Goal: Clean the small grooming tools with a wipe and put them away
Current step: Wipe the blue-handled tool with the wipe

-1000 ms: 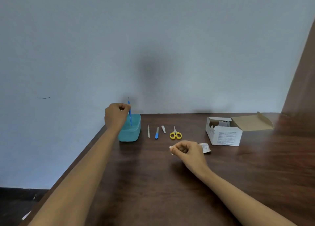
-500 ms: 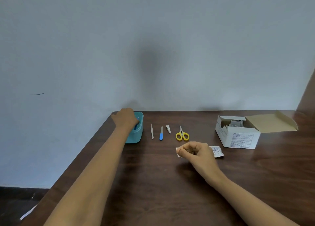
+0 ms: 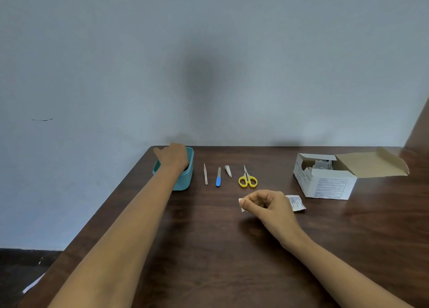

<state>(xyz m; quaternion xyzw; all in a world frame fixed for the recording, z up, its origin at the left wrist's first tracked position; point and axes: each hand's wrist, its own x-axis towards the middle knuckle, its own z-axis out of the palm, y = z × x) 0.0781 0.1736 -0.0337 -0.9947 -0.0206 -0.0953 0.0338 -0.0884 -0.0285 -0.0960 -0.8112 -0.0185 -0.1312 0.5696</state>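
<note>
On the dark brown wooden table (image 3: 209,261), the putting-away step seems to be in hand. The left hand (image 3: 173,156) reaches down into the teal plastic tub (image 3: 185,182) at the far left corner. Its fingers are hidden below the rim, so I cannot tell whether it holds anything. The right hand (image 3: 267,206) rests near the middle of the table, pinching a small white wipe (image 3: 241,204) between thumb and curled fingers.

Four tools lie in a row just right of the tub, apparently still to be cleaned: yellow-handled scissors (image 3: 248,181), a blue-handled nail file (image 3: 218,180), a slim metal pusher (image 3: 205,177) and a silver nail clipper (image 3: 228,170). The next move likely calls for the left hand to come out and lift one of them to the wipe.

The open white cardboard box (image 3: 329,188) on the right, flap folded back, holds greyish sachets (image 3: 321,164). What is in the tub is hidden by the hand. A torn white sachet (image 3: 297,203) lies just behind the right hand.
</note>
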